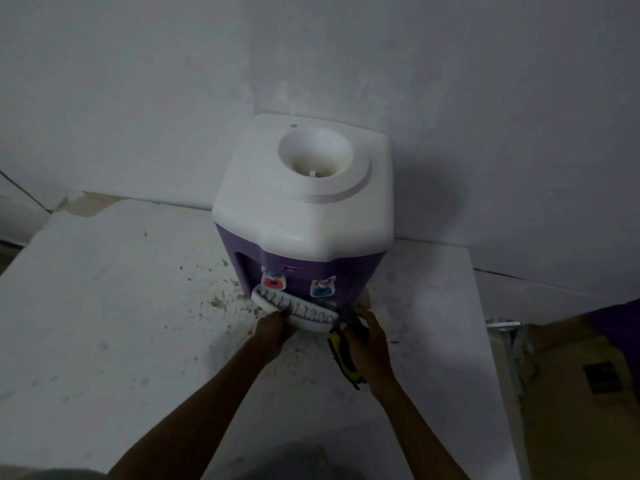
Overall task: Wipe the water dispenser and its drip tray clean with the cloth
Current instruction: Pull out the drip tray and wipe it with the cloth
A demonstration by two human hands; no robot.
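A tabletop water dispenser (304, 209) with a white top and purple body stands on a white table against the wall. Its red tap (273, 281) and blue tap (322, 289) face me. The white slotted drip tray (294, 308) sits at its foot, tilted a little. My left hand (273, 329) grips the tray's front left edge. My right hand (367, 336) is at the tray's right end and holds a yellow and dark cloth (344, 358), which hangs down below the hand.
The white table (104, 306) is speckled with brown stains, thickest left of the tray. Its right edge drops off near a metal frame (509, 341) and a brown cardboard box (581, 393). A grey wall stands close behind the dispenser.
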